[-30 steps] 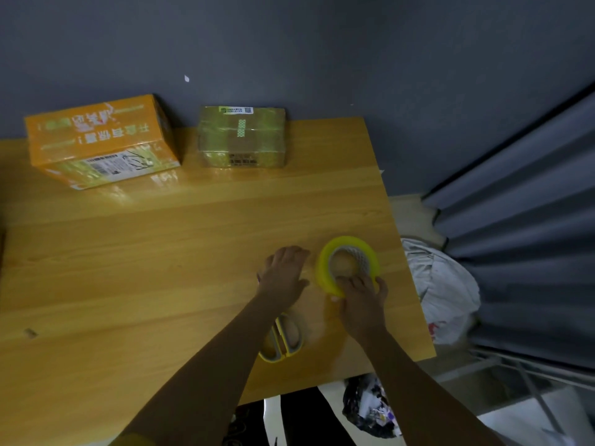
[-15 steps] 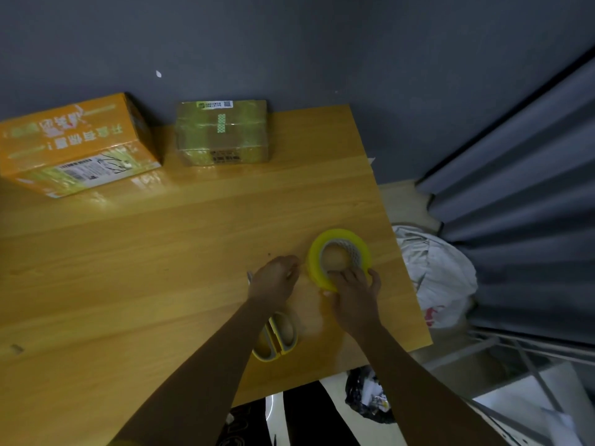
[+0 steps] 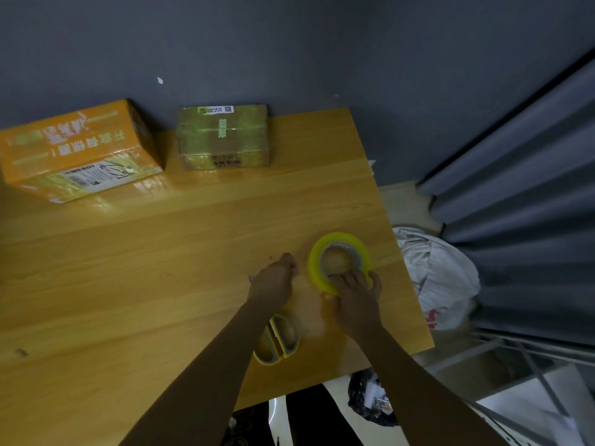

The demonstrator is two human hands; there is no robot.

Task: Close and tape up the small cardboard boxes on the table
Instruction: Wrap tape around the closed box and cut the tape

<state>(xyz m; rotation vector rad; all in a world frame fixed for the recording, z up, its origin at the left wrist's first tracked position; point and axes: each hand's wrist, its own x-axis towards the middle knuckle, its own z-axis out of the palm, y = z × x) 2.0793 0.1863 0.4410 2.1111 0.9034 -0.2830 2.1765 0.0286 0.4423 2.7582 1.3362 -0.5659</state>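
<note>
Apparently both boxes, the orange box (image 3: pixel 80 149) at 10 o'clock and the brown box (image 3: pixel 223 138) at 12 on the counter (image 3: pixel 161 268), are already taped shut, while our right hand (image 3: pixel 355 292) grips the tape roll (image 3: pixel 339 262) at 3 and our left hand (image 3: pixel 273 281) pinches near its edge, though we cannot tell whether it holds anything.

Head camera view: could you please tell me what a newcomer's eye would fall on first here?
Most striking is the yellow tape roll near the right edge of the wooden table, with the right hand gripping its near rim and the left hand just beside it. At the far edge, against the grey wall, sit an orange box and a smaller taped cardboard box. Yellow-handled scissors lie under the left forearm.
</note>
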